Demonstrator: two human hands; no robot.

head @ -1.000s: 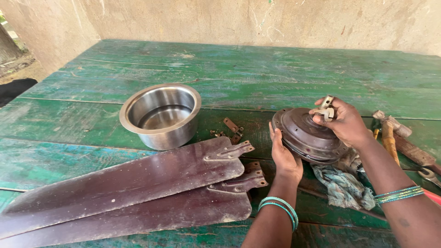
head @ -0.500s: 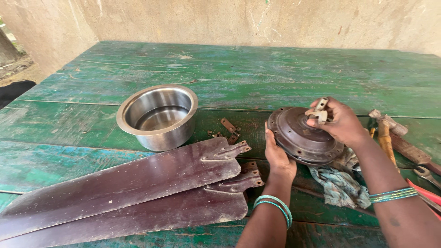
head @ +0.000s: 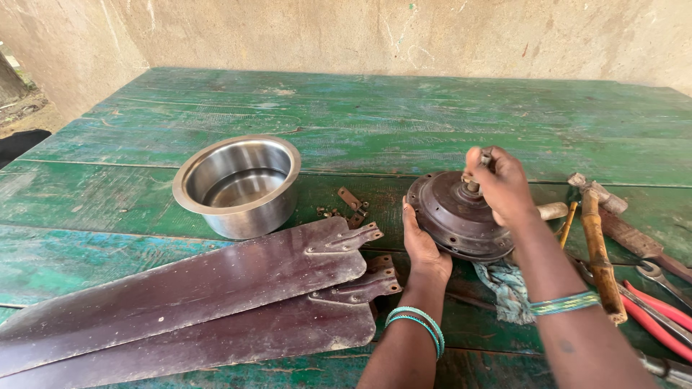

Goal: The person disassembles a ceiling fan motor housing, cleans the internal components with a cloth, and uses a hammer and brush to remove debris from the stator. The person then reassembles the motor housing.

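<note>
Your left hand [head: 424, 248] is cupping the near-left rim of the round brown fan motor housing [head: 453, 216], fingers flat against it. Your right hand [head: 502, 186] is pinching a small metal piece at the hub on top. The housing is sitting on the green tabletop [head: 375, 115] toward its near right edge, over a blue rag [head: 508, 284]. Two brown fan blades [head: 216, 295] are lying along the near left edge, a steel bowl [head: 238, 184] behind them. A hammer [head: 598, 238] and red-handled pliers [head: 656, 306] are lying at the right edge.
</note>
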